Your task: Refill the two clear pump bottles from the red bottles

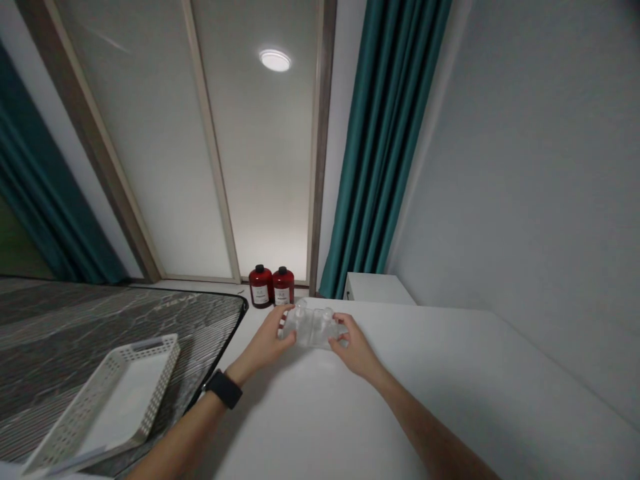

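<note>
Two clear, boxy containers, probably bottles, stand side by side near the far edge of the white table [320,413]. Each has a rounded, see-through top. My left hand [274,335] grips the left clear container [301,329] from its outer side, with thumb in front and fingers behind. On the other side, my right hand [353,347] holds the right clear container [323,327] between thumb and fingers. The two containers touch or nearly touch in the middle. Whether anything is inside them is too blurred to tell.
Just behind my left hand stand two red bottles [261,287] with black caps and white labels. A white perforated basket [113,353] sits on a grey patterned mattress [60,347] at left. Beyond the table are a white cabinet [380,288], teal curtain [385,147] and frosted sliding doors [265,167].
</note>
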A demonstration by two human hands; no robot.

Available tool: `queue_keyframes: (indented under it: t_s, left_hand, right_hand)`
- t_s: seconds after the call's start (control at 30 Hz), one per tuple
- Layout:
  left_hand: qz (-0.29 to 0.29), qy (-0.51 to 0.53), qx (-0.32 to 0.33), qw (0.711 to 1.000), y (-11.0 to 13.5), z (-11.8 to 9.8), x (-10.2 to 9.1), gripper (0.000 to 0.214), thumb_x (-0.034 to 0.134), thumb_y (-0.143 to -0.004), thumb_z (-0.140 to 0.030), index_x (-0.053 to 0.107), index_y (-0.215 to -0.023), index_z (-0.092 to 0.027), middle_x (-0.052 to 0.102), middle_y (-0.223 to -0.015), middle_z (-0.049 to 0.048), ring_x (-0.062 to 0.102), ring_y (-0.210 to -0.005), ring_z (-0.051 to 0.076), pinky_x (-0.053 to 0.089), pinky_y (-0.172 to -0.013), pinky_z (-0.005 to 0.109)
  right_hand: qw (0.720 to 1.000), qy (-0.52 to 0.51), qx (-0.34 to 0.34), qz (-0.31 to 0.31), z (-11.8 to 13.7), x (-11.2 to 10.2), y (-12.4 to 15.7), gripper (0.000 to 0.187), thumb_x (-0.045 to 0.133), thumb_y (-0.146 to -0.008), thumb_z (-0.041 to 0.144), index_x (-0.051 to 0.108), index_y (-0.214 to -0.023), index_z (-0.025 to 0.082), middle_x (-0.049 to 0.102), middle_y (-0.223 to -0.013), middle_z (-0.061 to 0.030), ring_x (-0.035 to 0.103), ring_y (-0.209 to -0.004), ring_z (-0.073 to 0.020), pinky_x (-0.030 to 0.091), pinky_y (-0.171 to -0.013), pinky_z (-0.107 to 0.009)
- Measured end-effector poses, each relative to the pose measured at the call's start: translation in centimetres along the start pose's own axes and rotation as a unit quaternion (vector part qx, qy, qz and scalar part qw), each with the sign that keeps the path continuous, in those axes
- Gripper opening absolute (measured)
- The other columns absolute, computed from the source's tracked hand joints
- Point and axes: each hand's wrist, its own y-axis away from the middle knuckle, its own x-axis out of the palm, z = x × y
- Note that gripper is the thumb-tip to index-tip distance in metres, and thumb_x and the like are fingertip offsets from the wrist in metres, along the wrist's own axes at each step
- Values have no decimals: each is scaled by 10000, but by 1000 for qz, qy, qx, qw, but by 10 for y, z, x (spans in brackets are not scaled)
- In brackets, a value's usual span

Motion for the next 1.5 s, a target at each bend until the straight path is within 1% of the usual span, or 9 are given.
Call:
queue_keyframes:
  t_s: [0.13, 0.27, 0.53, 0.67, 0.83, 1.03, 1.1, 1.23, 1.5]
  left_hand:
    - [-62, 4, -41, 997, 7, 25, -21, 522, 578, -767, -223, 534, -1285, -177, 600, -1299, 132, 609, -1102, 267, 501, -967, 458]
    - [-125, 44, -71, 989, 11, 47, -32, 539, 571, -755, -166, 533, -1292, -183, 601, -1335, 136, 592, -1170, 267, 472, -1008, 438]
    - [-194, 40, -124, 972, 19, 77, -39, 491, 542, -834, -206, 503, -1321, -156, 553, -1379, 162, 530, -1296, 269, 447, -1060, 424]
    - [-210, 2, -122, 970, 20, 83, -38, 520, 541, -786, -141, 537, -1306, -159, 586, -1304, 144, 549, -1246, 259, 436, -1067, 412]
    - [-246, -54, -144, 957, 18, 90, -35, 528, 564, -737, -108, 566, -1263, -145, 619, -1183, 152, 574, -1148, 290, 414, -1053, 463]
    - [-234, -75, -162, 956, 15, 96, -37, 169, 536, -757, -113, 630, -891, -157, 657, -901, 79, 601, -902, 243, 466, -891, 394]
    - [-226, -70, -167, 957, 14, 97, -38, 119, 524, -759, -117, 619, -816, -161, 655, -835, 56, 601, -835, 224, 476, -834, 361]
    - [-219, -45, -176, 959, 13, 98, -41, 168, 512, -767, -126, 653, -855, -152, 694, -855, 52, 630, -831, 211, 488, -806, 324]
    - [-223, -16, -192, 956, 14, 96, -44, 201, 531, -757, -144, 694, -875, -145, 740, -879, 68, 673, -879, 239, 506, -879, 372]
  right_hand:
    - [1000, -1, -1, 14, -2, 40, -21, 414, 627, -746, 166, 573, -1150, 237, 594, -1193, -82, 592, -1119, -235, 587, -752, -313]
    - [1000, 0, -8, 28, -2, 71, -39, 405, 631, -743, 166, 583, -1139, 236, 592, -1199, -83, 597, -1100, -238, 590, -734, -317]
    - [998, 10, -22, 58, -7, 106, -62, 397, 634, -753, 168, 582, -1141, 237, 582, -1186, -77, 591, -1084, -233, 589, -722, -312]
    - [998, 22, -28, 58, -11, 115, -67, 388, 615, -762, 160, 571, -1141, 231, 582, -1170, -82, 596, -1061, -235, 585, -712, -318]
    - [997, 43, -43, 55, -13, 119, -72, 394, 622, -777, 165, 563, -1158, 240, 588, -1151, -72, 594, -1082, -251, 567, -851, -403]
    - [995, 62, -54, 51, -11, 124, -77, 402, 613, -783, 159, 552, -1173, 238, 550, -1187, -85, 581, -1141, -261, 516, -977, -449]
    - [995, 68, -54, 48, -10, 125, -78, 398, 607, -785, 156, 548, -1170, 237, 543, -1182, -83, 578, -1148, -259, 486, -1022, -457]
    - [994, 76, -54, 49, -8, 126, -80, 397, 606, -787, 157, 539, -1169, 243, 538, -1180, -77, 574, -1163, -257, 466, -1047, -449]
    - [994, 84, -47, 57, -6, 126, -80, 386, 612, -795, 168, 531, -1165, 242, 538, -1180, -80, 578, -1160, -266, 473, -1030, -450]
